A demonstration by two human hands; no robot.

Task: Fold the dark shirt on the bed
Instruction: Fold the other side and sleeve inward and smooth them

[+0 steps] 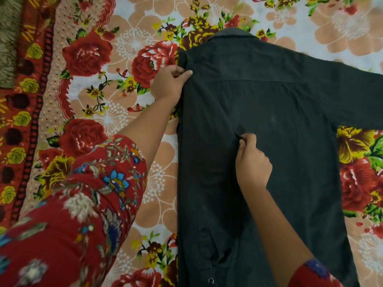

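The dark shirt [279, 121] lies back side up on the floral bed sheet [145, 34], collar at the far end. Its left side is folded inward over the back, with the sleeve running down along the fold. The right sleeve stretches out flat to the right. My left hand [169, 82] pinches the folded left shoulder edge near the collar. My right hand [251, 160] pinches a bit of cloth at the inner edge of the folded part, about mid-back.
The bed sheet with big red roses and peach flowers spreads all around the shirt. A red patterned border [31, 100] runs down the far left, with a brownish fuzzy cloth [8, 38] in the top left corner.
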